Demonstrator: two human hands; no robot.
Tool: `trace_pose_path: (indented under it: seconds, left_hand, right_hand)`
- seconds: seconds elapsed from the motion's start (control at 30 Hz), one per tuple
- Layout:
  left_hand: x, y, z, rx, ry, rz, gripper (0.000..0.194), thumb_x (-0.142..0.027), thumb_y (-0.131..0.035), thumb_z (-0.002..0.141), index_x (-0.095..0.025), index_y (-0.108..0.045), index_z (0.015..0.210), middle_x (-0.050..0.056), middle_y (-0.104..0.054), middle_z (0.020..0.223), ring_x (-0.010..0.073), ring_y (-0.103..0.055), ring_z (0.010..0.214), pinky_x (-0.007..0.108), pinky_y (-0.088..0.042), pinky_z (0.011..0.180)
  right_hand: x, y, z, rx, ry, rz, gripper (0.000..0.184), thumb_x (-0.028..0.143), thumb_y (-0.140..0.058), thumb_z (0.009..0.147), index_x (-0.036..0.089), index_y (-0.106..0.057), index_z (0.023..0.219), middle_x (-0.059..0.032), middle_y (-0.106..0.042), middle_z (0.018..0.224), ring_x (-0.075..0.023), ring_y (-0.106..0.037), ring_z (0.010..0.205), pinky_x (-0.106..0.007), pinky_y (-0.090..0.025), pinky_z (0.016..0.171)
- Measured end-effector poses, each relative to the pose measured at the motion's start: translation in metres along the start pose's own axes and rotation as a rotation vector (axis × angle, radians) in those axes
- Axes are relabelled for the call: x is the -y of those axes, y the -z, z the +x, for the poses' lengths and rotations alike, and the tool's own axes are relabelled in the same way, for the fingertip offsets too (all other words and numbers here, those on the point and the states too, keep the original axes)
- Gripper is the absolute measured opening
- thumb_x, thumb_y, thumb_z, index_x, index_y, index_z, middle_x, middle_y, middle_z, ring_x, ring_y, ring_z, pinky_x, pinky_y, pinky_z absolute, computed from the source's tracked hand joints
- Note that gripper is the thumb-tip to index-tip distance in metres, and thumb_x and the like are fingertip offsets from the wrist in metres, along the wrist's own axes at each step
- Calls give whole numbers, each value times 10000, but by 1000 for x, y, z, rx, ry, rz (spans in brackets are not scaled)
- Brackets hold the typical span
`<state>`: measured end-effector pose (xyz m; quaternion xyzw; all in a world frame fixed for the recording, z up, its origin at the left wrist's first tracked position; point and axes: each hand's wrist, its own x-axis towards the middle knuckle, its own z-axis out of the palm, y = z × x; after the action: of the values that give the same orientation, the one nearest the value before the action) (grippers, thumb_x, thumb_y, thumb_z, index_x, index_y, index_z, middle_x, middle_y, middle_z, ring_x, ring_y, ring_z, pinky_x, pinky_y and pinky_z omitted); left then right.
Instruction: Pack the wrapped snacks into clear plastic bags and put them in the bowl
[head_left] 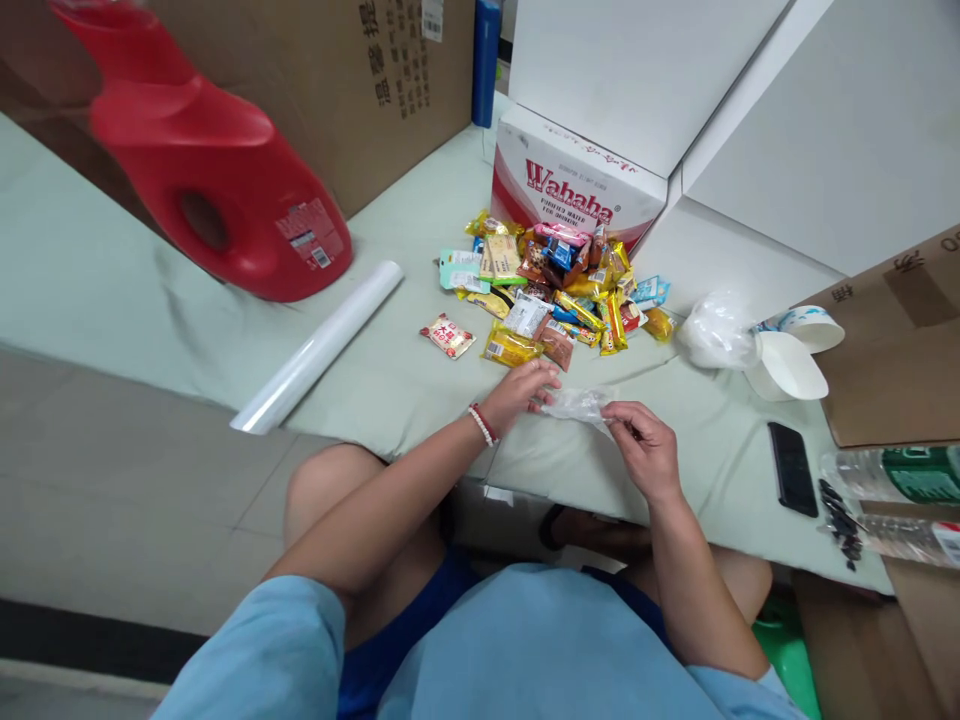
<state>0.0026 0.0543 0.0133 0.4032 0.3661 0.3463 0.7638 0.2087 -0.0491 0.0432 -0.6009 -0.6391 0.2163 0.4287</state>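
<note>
In the head view, the person's two hands are apart, with a clear plastic bag (579, 404) stretched between them just above or on the cloth (420, 400). The right hand (646, 450) has thumb and fingers pinched on the bag's near end. The left hand (519, 394), with beads (482, 424) at its wrist, has its fingers bent at the other end — they seem to touch it, but whether they grip I cannot tell. Just beyond the left hand lies a heap of wrapped snacks (562, 285), with one red-and-cream packet (448, 336) apart from it, and behind the heap stands the Wahaha box (559, 190). Left of the hands are a shiny roll (319, 350) and, farther off, a red jug (255, 215). Right of the right hand — crumpled plastic (718, 330), paper cups (787, 370), a phone (792, 468) and, beyond it, bottles (919, 475).
</note>
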Motion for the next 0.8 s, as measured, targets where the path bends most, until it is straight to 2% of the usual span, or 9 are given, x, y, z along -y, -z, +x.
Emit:
trace_pose_path:
  seconds: [0.1, 0.17, 0.33, 0.47, 0.53, 0.6, 0.67, 0.73, 0.8]
  left_hand:
    - [2, -2, -3, 162, -21, 135, 366, -416, -818, 706, -153, -679, 920, 16, -680, 848, 97, -558, 663, 215, -389, 587]
    - [5, -2, -2, 202, -81, 203, 329, -403, -841, 681, -142, -676, 796, -2, -643, 747, 104, -542, 672, 229, -396, 627]
    - [10, 6, 6, 5, -72, 70, 337, -394, -840, 678, -160, -609, 751, -45, -559, 677, 77, -449, 600, 221, -340, 577]
    - [8, 6, 9, -10, -4, -118, 357, -384, -847, 686, -175, -576, 784, -31, -584, 724, 87, -512, 625, 214, -388, 583]
    - [7, 4, 9, -2, 17, -136, 355, -384, -845, 694, -176, -578, 798, -14, -616, 762, 99, -557, 664, 219, -425, 607]
    - [7, 2, 8, 0, 28, -128, 365, -395, -851, 685, -172, -585, 799, -12, -619, 758, 100, -570, 674, 223, -448, 626]
    - [7, -1, 7, 14, 33, -122, 387, -413, -861, 667, -168, -588, 790, -19, -605, 735, 97, -565, 667, 227, -460, 638]
    - [9, -3, 5, 28, 29, -106, 407, -439, -865, 657, -166, -590, 781, -22, -598, 715, 96, -559, 658, 226, -458, 636]
    - [11, -5, 4, 34, 9, -81, 410, -460, -858, 668, -163, -595, 777, -22, -597, 704, 90, -544, 642, 217, -441, 616]
  right_hand:
    - [2, 2, -1, 64, 97, 7, 186, 256, -590, 975, 286, -774, 962, -42, -759, 1047, -220, -702, 999, -385, -536, 907]
    - [3, 3, -3, 65, 115, -15, 207, 243, -579, 979, 296, -777, 948, -43, -758, 1087, -224, -702, 1015, -406, -535, 933]
    - [-5, 12, -17, 6, 142, -78, 225, 230, -588, 958, 306, -779, 867, -45, -739, 1176, -240, -661, 999, -423, -533, 850]
    - [-21, 27, -31, 122, 144, -146, 244, 187, -571, 928, 296, -755, 813, -31, -756, 1117, -243, -639, 941, -436, -529, 822]
    - [-23, 32, -37, 82, 119, -191, 255, 168, -539, 930, 288, -738, 825, -33, -758, 1059, -250, -644, 964, -452, -523, 856]
    - [-17, 33, -38, -67, 103, -216, 235, 175, -527, 948, 283, -728, 895, -49, -738, 1058, -257, -639, 1013, -463, -511, 896]
    - [-7, 25, -33, -181, 118, -221, 189, 226, -582, 952, 287, -715, 1071, -79, -697, 1143, -273, -614, 1086, -463, -509, 912]
    - [4, 12, -23, -193, 149, -243, 372, 314, -702, 901, 287, -654, 1269, -114, -641, 1265, -304, -566, 1177, -486, -496, 958]
    - [11, -3, -10, -98, 174, -257, 485, 370, -765, 857, 286, -636, 1316, -120, -639, 1268, -325, -536, 1207, -515, -466, 1012]
